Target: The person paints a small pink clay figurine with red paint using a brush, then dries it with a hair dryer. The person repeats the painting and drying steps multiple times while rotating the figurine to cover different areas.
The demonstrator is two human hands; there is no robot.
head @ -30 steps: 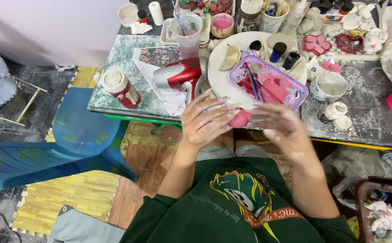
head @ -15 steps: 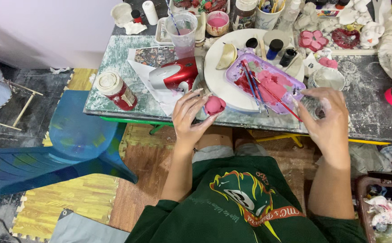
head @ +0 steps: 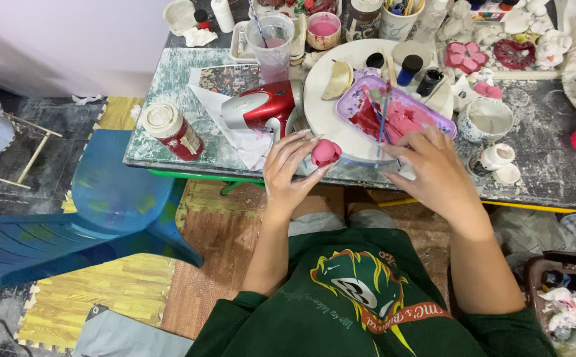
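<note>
Across the top of the frame you have a marbled, paint-smeared worktop (head: pixel 169 79) on green legs. At upper left a pale wall (head: pixel 70 39) meets a dark stone floor (head: pixel 56 112). A blue plastic chair (head: pixel 89 205) fills the left side, above yellow foam mats (head: pixel 96 291) and wood-patterned flooring (head: pixel 208 251) toward the lower middle.

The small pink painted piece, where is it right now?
In the head view, the small pink painted piece sits in the fingertips of the left hand, at the table's near edge, just below the red and silver hair dryer and beside the round white tray.
</note>
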